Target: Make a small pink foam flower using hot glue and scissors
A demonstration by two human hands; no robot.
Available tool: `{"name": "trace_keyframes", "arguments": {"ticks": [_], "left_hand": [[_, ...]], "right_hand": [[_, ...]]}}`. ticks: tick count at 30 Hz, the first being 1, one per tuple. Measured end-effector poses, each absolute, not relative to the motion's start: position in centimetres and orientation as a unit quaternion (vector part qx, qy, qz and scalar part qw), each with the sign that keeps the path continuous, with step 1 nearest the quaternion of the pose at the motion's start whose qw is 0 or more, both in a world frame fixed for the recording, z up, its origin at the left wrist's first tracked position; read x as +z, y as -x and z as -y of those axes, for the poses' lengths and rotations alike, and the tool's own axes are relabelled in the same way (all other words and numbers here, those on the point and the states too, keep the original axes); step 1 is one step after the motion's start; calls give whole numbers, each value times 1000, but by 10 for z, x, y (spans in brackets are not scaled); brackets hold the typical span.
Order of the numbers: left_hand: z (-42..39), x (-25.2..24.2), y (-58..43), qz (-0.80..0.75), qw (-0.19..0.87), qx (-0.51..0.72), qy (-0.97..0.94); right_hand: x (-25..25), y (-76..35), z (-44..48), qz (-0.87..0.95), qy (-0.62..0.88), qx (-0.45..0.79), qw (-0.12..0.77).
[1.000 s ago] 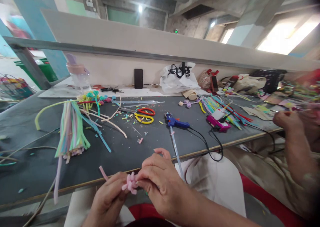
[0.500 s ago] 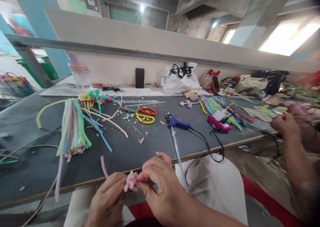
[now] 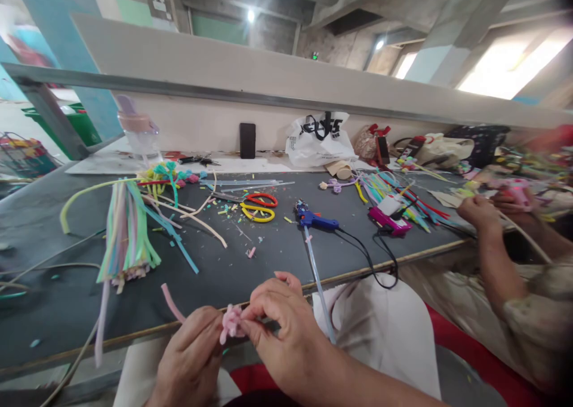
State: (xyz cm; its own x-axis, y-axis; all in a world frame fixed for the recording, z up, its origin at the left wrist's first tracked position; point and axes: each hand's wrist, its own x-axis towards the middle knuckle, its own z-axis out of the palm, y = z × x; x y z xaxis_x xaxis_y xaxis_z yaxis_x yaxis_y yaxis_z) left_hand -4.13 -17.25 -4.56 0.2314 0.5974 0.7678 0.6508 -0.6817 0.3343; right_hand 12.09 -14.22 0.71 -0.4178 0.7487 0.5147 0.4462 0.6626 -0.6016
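Just past the table's front edge, a small pink pipe-cleaner flower sits between my two hands. My left hand is closed on it from the left, and a pink pipe-cleaner stem sticks out behind that hand toward the tabletop. From the other side, thumb and forefinger of my right hand pinch the flower's petals. Fingertips hide part of the flower. Beyond my right hand lies a blue glue gun with a long clear glue stick running over the edge.
Scissors with red and yellow handles lie among scraps. A bundle of pastel pipe cleaners is at left. A phone and a white bag stand behind. At right, a co-worker's hands hold a pink glue gun.
My fingers have shifted slightly on the pink flower, which stays held between both hands. The view has moved a little. The co-worker's hands at right now hold a pink glue gun plainly in view.
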Motion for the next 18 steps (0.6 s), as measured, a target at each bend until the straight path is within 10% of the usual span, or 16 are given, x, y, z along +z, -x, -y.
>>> {"name": "trace_keyframes", "arguments": {"ticks": [18], "left_hand": [[173,-55,41,402,33,-463,789]], "right_hand": [[-4,-114,141,757,396,276,440]]}}
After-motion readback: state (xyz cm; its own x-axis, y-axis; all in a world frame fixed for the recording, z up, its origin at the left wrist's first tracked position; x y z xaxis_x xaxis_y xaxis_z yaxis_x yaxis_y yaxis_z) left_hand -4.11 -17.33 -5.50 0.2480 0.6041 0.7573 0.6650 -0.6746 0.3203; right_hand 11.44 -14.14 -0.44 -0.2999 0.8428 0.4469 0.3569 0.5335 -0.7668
